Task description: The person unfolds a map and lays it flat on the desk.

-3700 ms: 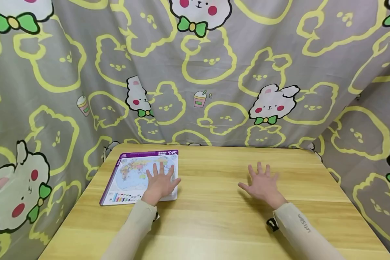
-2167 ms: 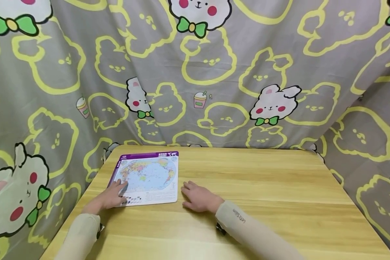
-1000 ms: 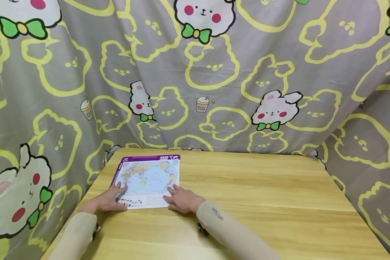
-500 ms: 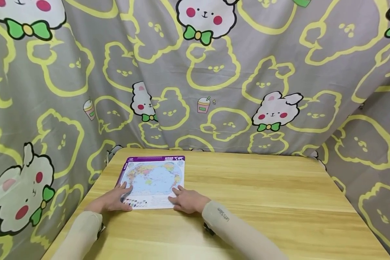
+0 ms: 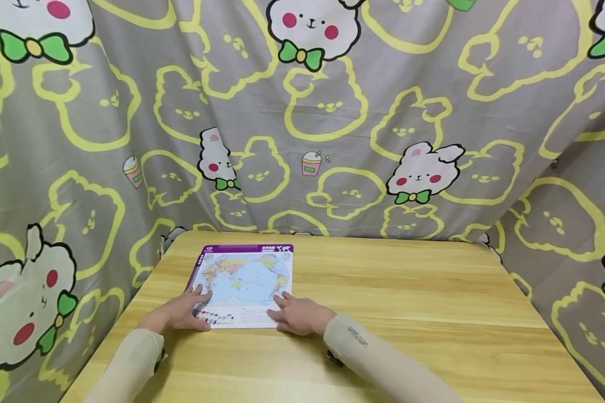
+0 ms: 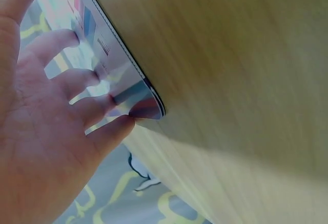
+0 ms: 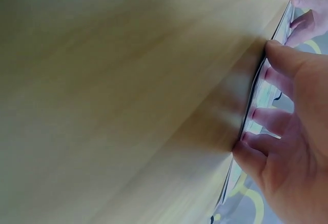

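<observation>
A flat world map board (image 5: pixel 242 282) with a purple border lies near the left back of the table. My left hand (image 5: pixel 180 311) rests on its lower left corner, fingers spread and fingertips on the printed surface (image 6: pixel 105 49) in the left wrist view. Over the lower right corner lies my right hand (image 5: pixel 301 314). In the right wrist view the right thumb (image 7: pixel 282 55) is at the board's near edge, while the other fingers lie slightly bent on its face. The left hand (image 7: pixel 313 16) shows farther along the same edge.
The wooden table (image 5: pixel 408 291) extends to the right and in front of the board. A grey curtain (image 5: pixel 343 140) with yellow outlines and white cartoon animals hangs along the table's back and both sides.
Both hands have come from a spread pose to the board's two lower corners, the left first, then the right. The board has since slid right along the table with them.
</observation>
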`<state>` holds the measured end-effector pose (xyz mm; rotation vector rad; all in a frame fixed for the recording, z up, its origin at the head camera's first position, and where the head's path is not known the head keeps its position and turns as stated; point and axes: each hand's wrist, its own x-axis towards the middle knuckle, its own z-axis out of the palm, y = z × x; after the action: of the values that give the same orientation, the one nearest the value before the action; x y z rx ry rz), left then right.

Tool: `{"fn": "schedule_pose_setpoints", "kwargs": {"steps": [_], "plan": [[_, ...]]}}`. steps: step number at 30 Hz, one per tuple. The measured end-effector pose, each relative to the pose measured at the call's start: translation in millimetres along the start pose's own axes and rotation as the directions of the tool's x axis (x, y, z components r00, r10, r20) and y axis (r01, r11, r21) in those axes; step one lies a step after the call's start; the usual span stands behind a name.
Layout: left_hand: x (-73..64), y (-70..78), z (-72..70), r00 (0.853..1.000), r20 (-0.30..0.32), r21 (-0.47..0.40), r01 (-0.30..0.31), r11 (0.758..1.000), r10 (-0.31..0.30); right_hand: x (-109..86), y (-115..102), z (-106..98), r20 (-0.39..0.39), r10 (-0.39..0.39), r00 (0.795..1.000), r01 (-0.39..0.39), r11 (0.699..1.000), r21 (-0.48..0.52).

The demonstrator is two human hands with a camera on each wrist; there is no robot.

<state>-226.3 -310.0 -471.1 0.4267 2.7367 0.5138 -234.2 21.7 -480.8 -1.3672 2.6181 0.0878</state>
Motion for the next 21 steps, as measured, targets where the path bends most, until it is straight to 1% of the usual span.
{"fn": "schedule_pose_setpoints", "kwargs": {"steps": [4, 10, 14, 21], "plan": [[0.9, 6.4, 2.0, 1.0, 0.016, 0.001, -0.002, 1.0, 0.002, -8.1, 2, 0, 0.0, -0.015, 1.0, 0.015, 1.0, -0.01], [5.8, 13.0, 3.2, 0.999, 0.004, 0.04, -0.036, 0.999, 0.036, -17.3, 8, -1, -0.012, -0.028, 1.0, 0.027, 0.999, -0.028], [8.1, 18.2, 4.4, 0.999, 0.017, 0.04, -0.033, 0.999, 0.033, -22.1, 12, 0, -0.008, -0.036, 0.999, 0.036, 0.999, -0.036], [10.2, 27.9, 6.8, 0.999, 0.032, 0.04, -0.033, 0.999, 0.032, -31.9, 17, 1, -0.002, -0.028, 1.0, 0.028, 1.0, -0.002]]}}
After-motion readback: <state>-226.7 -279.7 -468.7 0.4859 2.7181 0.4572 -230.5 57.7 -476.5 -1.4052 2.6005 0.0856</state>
